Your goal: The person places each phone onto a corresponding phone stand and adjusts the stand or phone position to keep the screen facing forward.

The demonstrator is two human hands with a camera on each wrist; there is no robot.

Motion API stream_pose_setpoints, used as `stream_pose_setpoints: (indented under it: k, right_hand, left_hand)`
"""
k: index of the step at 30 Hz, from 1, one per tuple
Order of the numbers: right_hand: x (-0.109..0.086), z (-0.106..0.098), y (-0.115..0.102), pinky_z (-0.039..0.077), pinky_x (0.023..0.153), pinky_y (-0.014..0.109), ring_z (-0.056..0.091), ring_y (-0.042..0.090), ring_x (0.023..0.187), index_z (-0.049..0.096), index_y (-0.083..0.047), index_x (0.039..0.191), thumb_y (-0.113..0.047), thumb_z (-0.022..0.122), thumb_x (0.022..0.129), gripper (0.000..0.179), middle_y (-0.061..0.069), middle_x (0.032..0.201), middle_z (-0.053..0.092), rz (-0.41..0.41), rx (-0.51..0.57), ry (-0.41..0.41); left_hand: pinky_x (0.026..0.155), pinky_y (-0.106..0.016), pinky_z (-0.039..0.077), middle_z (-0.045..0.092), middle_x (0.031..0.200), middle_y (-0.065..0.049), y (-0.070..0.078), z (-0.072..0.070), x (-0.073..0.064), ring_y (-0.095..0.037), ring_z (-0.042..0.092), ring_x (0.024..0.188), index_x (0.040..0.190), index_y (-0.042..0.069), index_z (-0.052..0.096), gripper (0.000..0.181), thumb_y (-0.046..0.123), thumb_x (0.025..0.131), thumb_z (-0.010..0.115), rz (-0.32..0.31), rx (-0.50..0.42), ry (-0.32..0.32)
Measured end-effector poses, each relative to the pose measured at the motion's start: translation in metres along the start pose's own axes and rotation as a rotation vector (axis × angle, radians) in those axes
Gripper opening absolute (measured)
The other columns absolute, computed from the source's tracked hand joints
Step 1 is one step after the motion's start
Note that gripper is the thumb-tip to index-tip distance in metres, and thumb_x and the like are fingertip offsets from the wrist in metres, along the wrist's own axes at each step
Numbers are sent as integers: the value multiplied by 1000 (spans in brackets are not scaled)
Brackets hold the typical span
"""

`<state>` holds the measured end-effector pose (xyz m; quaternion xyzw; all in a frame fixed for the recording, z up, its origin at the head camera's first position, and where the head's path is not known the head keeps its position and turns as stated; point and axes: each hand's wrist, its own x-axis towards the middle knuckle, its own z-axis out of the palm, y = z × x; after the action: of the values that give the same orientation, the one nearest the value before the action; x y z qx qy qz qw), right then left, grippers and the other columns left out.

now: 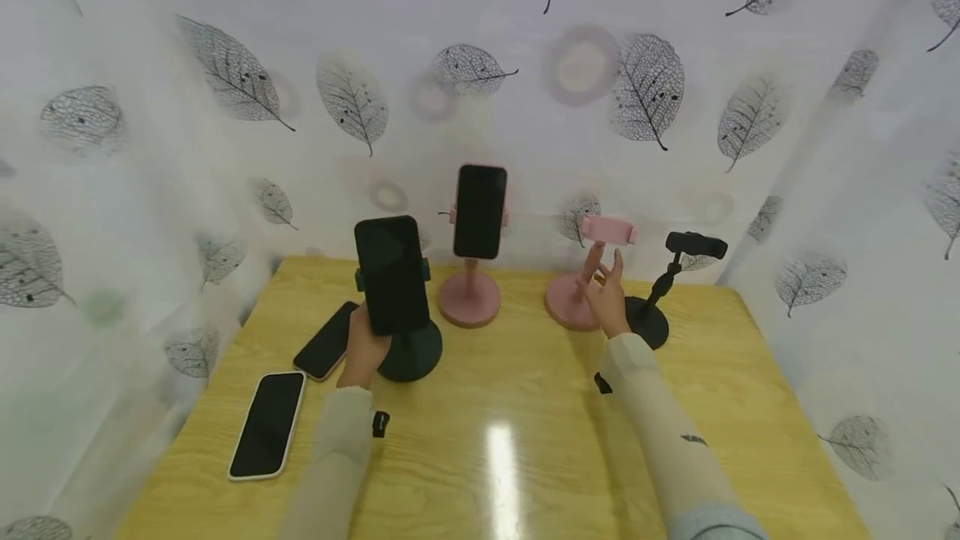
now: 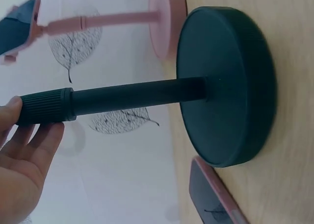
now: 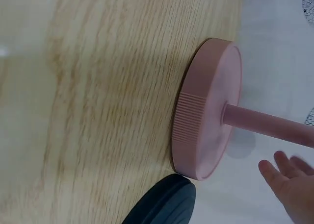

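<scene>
The table point(image 1: 570, 473) is spread beneath the empty pink stand point(image 1: 566, 303). To the left of this stand, the dark green stand point(image 1: 411, 357) is placed, and a black phone point(image 1: 392, 273) is carried on it. The long axis of the empty pink stand is directed upward, square to its base. At its left, well apart, the ribbed collar point(image 2: 46, 106) of the dark green stand is held by the left hand point(image 1: 367, 348). Nearer, the right hand point(image 1: 607, 298) is positioned just beside the pink stem point(image 3: 270, 126), with fingers spread; no closed grip is seen.
</scene>
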<state>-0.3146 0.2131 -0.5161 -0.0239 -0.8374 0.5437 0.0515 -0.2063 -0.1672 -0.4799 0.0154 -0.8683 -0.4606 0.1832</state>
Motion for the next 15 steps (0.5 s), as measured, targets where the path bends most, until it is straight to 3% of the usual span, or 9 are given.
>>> stream_pose_setpoints:
  k: [4, 6, 9, 15]
  right_hand:
    - [1, 2, 5, 40, 103, 49, 48, 39, 125, 31, -4, 144, -19, 51, 96, 54, 27, 136, 46, 30, -62, 44]
    - [-1, 2, 5, 41, 102, 49, 50, 39, 123, 42, 0, 136, -18, 50, 97, 44, 27, 132, 50, 26, -79, 62]
    - [-6, 3, 4, 42, 100, 50, 51, 41, 119, 47, 3, 129, -15, 51, 97, 37, 28, 127, 53, -18, -78, 67]
    - [-22, 6, 0, 45, 98, 49, 56, 41, 113, 51, 2, 125, -14, 55, 95, 34, 28, 120, 59, -101, -69, 28]
  left_hand:
    - [58, -30, 32, 40, 63, -2, -10, 2, 13, -15, 37, 60, 69, 2, 44, 21, -3, 89, 45, -67, -79, -8]
    - [58, -30, 30, 33, 61, 2, -14, 3, 19, -12, 34, 58, 67, 6, 39, 27, -1, 92, 44, -123, -141, -35]
    - [58, -30, 30, 30, 59, 5, -18, 4, 28, -10, 32, 56, 66, 8, 37, 30, 3, 95, 42, -189, -216, -69]
    - [59, -31, 33, 33, 62, 2, -21, 5, 46, -14, 35, 58, 68, 7, 40, 28, 8, 96, 42, -185, -195, -57]
